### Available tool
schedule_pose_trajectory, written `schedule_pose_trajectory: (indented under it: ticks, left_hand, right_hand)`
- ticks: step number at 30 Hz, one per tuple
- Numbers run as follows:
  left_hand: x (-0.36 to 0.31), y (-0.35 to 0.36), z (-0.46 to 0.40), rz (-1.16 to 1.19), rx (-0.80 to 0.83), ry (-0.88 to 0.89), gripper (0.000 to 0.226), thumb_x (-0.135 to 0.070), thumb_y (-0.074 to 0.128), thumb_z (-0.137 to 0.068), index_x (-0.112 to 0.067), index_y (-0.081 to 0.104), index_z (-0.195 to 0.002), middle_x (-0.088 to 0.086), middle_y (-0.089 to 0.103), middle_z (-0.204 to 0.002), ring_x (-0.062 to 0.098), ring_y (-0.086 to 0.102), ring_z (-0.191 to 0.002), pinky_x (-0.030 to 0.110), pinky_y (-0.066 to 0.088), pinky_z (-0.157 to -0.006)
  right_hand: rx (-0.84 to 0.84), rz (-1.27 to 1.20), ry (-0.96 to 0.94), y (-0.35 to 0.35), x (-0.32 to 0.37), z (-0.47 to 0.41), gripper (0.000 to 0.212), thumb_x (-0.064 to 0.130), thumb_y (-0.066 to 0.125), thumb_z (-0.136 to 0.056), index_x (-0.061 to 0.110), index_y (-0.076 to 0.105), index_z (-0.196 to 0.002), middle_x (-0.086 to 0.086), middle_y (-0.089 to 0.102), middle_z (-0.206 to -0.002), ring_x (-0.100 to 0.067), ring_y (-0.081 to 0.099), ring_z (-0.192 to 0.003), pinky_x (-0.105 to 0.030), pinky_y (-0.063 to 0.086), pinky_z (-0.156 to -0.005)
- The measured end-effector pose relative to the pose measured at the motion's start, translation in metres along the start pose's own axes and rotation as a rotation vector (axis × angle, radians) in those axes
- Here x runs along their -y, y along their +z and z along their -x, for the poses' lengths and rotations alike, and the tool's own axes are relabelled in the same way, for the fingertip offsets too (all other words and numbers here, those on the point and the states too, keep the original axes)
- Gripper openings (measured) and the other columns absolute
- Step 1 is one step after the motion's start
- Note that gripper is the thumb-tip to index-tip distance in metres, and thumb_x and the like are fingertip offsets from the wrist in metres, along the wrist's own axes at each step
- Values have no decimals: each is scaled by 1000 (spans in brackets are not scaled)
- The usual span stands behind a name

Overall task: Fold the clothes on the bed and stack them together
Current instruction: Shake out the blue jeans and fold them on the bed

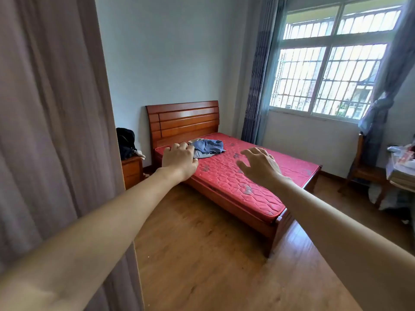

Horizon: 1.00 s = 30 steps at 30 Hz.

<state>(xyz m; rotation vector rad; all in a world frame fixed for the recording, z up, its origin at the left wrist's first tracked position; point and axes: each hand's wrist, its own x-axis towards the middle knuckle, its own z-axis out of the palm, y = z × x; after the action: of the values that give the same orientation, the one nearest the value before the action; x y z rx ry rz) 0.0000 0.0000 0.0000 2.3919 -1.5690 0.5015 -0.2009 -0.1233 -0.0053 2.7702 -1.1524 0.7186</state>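
Head view — bed [258, 176] with clothes [207, 147] ahead of both outstretched hands, folding not yet begun.

Bed: red quilted mattress on a wooden frame, its long axis running from the headboard beyond the left hand down toward the right forearm; floor lies between the person and the frame, so the hands are judged well short of it. Clothes: one crumpled heap of blue fabric over something paler, at the headboard end, lying just beyond the fingertips of the left hand [178, 160] and off to the left of the right hand [260, 166] — the left hand is the nearer in this picture. Left hand: arm straight, palm down, fingers loosely curled, grasping nothing. Right hand: arm straight, fingers spread and relaxed, grasping nothing.
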Motion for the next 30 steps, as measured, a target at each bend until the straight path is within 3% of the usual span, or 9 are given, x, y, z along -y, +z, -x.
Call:
schedule_pose_trajectory:
  ticks: [9,20,30]
  left_hand:
    - [-6,84,-67,-28,110,-21,50,-39,41,-98,-14,41,-142,9,44,-144,28,39,-133,43,35,-106]
    - [-44,198,-215,-1,181,-71,49,-37,40,-98,-15,40,-142,7,43,-144,26,37,-133,42,32,-107]
    - [1,302,-285,-11,282,-198,54,-37,42,-98,-18,32,-147,7,35,-150,25,32,-137,42,31,-110]
  right_hand:
    - [98,-60,40,78,-50,-55,44,42,44,-98,20,50,-136,-5,50,-141,-25,39,-133,-43,36,-107]
    - [178,-114,0,172,-147,-192,46,43,40,-99,23,45,-141,-1,44,-146,-21,34,-137,-43,31,-108]
    - [311,-140,-57,292,-174,-286,47,46,39,-99,25,43,-141,-1,45,-144,-23,34,-137,-45,30,-110]
